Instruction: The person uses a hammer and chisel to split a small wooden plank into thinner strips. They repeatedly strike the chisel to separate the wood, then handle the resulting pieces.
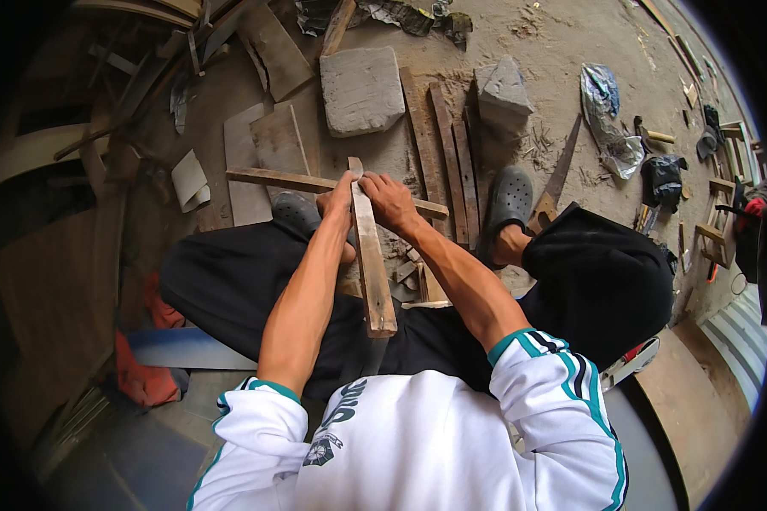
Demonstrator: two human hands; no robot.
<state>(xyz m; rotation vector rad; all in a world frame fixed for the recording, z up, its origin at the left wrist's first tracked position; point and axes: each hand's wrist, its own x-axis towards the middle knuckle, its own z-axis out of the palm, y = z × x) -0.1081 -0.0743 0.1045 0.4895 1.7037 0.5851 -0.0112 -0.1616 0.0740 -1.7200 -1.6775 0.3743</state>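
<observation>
A squared wooden batten (371, 264) points toward my body, its near end over my lap. It crosses above a thinner wooden strip (273, 178) that lies from left to right in front of me. My left hand (337, 195) is closed at the batten's left side, by its far end. On the opposite side my right hand (389, 202) is closed too, its thumb and fingers bent against the same end. Both hands are right at the crossing, and they hide part of the strip. Whether the two pieces are fastened together I cannot tell.
Beyond my hands sit a concrete block (362, 92) and a smaller one (504, 85). Several wooden strips (443, 153) lie between the blocks and my grey clog (510, 200). A handsaw (558, 179) rests to the right. Flat boards (279, 140) lie at the left.
</observation>
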